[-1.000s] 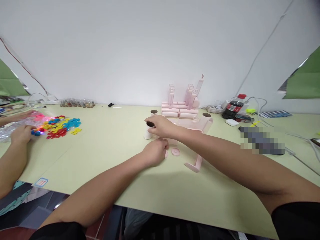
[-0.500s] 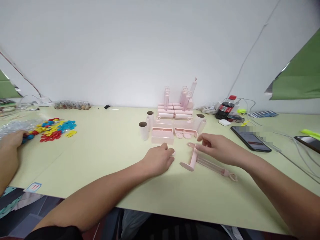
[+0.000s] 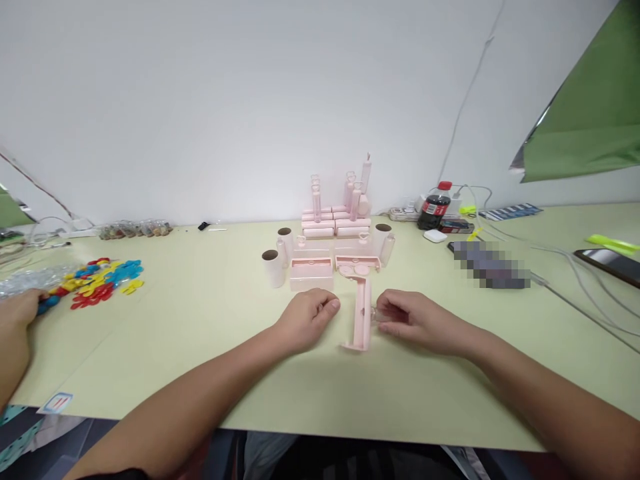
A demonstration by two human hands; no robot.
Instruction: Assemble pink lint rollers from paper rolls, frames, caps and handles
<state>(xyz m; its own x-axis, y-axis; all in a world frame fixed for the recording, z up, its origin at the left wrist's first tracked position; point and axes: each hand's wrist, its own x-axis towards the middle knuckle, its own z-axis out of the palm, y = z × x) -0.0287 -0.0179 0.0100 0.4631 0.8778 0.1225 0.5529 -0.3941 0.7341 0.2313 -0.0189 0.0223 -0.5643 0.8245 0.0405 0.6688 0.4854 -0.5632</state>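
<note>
My left hand [image 3: 311,316] rests on the pale green table [image 3: 200,333] with its fingers curled into a pinch; what they hold is hidden. My right hand [image 3: 413,319] is closed on the handle end of a pink roller frame [image 3: 361,312], which lies between my hands with its long bar pointing away from me. Just beyond it sit a pink box [image 3: 311,273] and a pink tray with round caps [image 3: 356,266]. Cardboard tubes [image 3: 273,267] stand to the left and right of them.
A stack of pink rolls and upright handles [image 3: 334,220] stands at the back. A cola bottle [image 3: 433,208], phones [image 3: 608,262] and cables lie to the right. Coloured plastic pieces [image 3: 103,280] lie at the left, with another person's hand [image 3: 20,312] beside them.
My right hand left the cardboard tube, came back toward me and took hold of the pink roller frame, turning it so its bar points away. My left hand stayed put.
</note>
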